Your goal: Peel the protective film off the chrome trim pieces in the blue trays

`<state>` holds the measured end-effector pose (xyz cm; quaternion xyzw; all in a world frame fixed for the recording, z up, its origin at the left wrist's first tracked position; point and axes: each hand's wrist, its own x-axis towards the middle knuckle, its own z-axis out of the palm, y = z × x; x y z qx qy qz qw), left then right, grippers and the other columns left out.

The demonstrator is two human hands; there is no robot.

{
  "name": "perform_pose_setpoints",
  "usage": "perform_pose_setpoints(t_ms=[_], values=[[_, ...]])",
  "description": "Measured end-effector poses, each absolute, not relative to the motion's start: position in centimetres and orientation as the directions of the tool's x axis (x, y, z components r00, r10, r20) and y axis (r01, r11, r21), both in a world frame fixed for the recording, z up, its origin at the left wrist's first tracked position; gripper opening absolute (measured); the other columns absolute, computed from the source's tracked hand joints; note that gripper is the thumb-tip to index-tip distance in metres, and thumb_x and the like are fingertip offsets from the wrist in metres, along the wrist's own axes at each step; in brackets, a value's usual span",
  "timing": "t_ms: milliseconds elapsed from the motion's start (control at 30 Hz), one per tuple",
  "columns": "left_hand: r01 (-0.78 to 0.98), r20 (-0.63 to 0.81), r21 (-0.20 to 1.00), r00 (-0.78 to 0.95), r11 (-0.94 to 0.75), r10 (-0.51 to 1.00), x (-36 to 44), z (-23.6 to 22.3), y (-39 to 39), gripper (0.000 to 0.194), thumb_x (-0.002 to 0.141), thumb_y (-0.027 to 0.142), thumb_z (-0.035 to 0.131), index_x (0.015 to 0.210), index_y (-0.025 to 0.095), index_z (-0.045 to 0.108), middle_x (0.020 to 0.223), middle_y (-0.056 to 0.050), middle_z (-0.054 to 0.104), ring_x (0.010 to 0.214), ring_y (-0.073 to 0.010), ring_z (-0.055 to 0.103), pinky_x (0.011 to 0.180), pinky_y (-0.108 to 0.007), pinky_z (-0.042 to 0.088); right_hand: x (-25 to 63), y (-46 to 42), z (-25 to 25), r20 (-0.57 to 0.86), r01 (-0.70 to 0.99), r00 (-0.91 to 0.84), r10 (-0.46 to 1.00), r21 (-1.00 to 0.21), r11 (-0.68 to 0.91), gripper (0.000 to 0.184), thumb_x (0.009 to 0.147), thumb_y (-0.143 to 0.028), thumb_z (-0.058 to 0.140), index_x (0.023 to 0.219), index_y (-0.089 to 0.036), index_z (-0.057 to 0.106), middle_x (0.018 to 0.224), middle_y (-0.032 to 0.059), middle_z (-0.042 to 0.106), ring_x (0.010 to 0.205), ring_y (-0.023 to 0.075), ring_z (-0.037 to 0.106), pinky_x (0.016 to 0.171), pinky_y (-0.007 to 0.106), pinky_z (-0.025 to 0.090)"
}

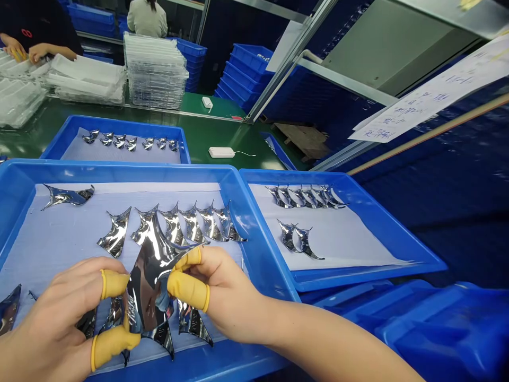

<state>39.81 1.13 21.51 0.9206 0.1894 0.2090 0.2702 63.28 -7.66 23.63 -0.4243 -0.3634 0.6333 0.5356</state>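
A mirror-chromed curved part is being held above the white liner sheet of a large blue plastic tray, its polished face showing to the camera. The left hand is keeping a firm, closed grip on the part's left side, and the right hand is pinching its upper right edge in an equally closed grip. Yellow finger cots are covering the gripping fingers of both hands.

Similar chrome parts are lying in a row on the liner, just beyond the hands, with others beneath them. A second blue tray is sitting beside the first, holding more parts, and a third is standing farther along the green counter. Beyond it, a co-worker's hands are resting on white packing trays, near a stack of clear plastic trays.
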Motion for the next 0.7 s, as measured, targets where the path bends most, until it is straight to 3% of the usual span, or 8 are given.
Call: perform_pose_setpoints(t_ms=[133,333,500,700], values=[[0.266,0.272,0.621,0.809,-0.738,0.520,40.4,21.8,1.0,0.030,0.084,0.048,0.070,0.109,0.032,0.066,0.103,-0.003,0.072,0.099,-0.0233,0.068,0.087,-0.033,0.058,63.3,-7.6,23.5,-0.158,-0.406,-0.057,0.986,-0.898,-0.167,0.021,0.074,-0.031,0.082,0.075,-0.016,0.067,0.070,-0.0018,0.060,0.064,0.0091,0.052,0.061,0.023,0.045],[0.147,0.285,0.667,0.855,-0.730,0.433,41.4,22.7,1.4,0.006,0.089,0.026,0.062,0.091,0.029,0.066,0.083,-0.004,0.070,0.086,-0.0236,0.068,0.075,-0.035,0.061,63.5,-7.2,23.8,-0.200,-0.525,-0.101,0.975,-0.822,-0.222,0.031,0.068,-0.035,0.088,0.071,-0.018,0.063,0.065,-0.0048,0.059,0.060,0.0071,0.051,0.061,0.021,0.043],[0.117,0.287,0.671,0.870,-0.732,0.401,41.4,22.6,1.5,0.003,0.089,0.024,0.064,0.089,0.026,0.065,0.082,-0.004,0.070,0.085,-0.0218,0.067,0.074,-0.033,0.060,63.6,-6.8,23.5,-0.237,-0.598,-0.104,0.966,-0.761,-0.251,0.040,0.064,-0.045,0.090,0.068,-0.017,0.062,0.061,-0.0047,0.059,0.055,0.0077,0.052,0.059,0.023,0.044],[0.034,0.355,0.685,0.857,-0.728,0.374,41.6,23.0,1.7,0.014,0.089,0.019,0.066,0.101,0.024,0.064,0.079,-0.003,0.069,0.080,-0.0196,0.067,0.071,-0.030,0.058,63.6,-6.6,23.6,-0.285,-0.625,-0.134,0.949,-0.719,-0.304,0.040,0.067,-0.042,0.088,0.065,-0.017,0.057,0.058,-0.0042,0.059,0.056,0.0106,0.057,0.062,0.026,0.043]])
